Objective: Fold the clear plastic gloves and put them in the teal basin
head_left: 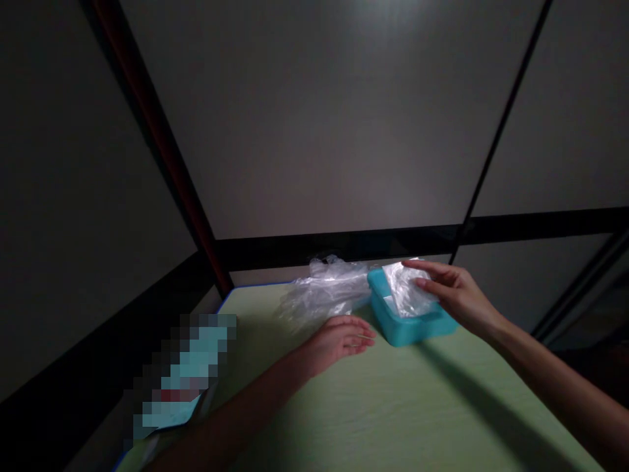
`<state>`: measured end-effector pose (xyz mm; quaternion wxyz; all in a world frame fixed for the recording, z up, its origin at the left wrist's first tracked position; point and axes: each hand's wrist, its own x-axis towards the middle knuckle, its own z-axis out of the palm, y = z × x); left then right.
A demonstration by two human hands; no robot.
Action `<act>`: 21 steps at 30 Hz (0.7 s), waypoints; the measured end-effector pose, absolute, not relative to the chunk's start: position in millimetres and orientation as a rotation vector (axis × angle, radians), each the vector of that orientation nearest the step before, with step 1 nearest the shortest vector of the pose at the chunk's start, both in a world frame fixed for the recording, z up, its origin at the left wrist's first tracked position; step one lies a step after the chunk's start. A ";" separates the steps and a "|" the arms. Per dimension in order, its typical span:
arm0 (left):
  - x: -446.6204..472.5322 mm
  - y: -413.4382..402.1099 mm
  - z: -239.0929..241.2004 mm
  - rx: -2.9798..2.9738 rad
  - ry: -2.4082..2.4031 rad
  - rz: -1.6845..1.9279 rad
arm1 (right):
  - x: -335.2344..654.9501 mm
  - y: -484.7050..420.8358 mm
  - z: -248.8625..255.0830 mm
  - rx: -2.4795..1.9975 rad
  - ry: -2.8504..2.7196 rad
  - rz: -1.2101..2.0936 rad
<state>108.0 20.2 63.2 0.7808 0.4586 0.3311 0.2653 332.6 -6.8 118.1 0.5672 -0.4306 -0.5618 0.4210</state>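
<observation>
A teal plastic container (400, 328) sits at the far side of a light green table (373, 406). Clear plastic film (405, 288) lies in and over the container. My right hand (455, 292) reaches over the container from the right, fingers stretched out and touching the film. My left hand (339, 337) hovers just left of the container, palm down with fingers extended, holding nothing. A crumpled heap of clear plastic bags (327, 288) lies on the table behind my left hand.
Grey wall panels with dark frames rise behind the table. A dark red post (167, 151) slants up at the left. A blurred bluish object (184, 380) lies at the table's left edge.
</observation>
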 end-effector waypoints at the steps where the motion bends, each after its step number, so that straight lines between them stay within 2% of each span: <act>1: 114.1 23.9 64.0 0.988 0.721 0.583 | 342.5 -4.1 119.2 -1.028 -1.283 0.997; 9: 151.1 45.0 62.1 0.951 0.735 0.614 | 389.7 17.1 126.8 -1.191 -1.216 0.960; 21: 176.1 43.0 53.9 0.784 0.661 0.733 | 393.1 28.3 116.9 -1.292 -1.419 1.196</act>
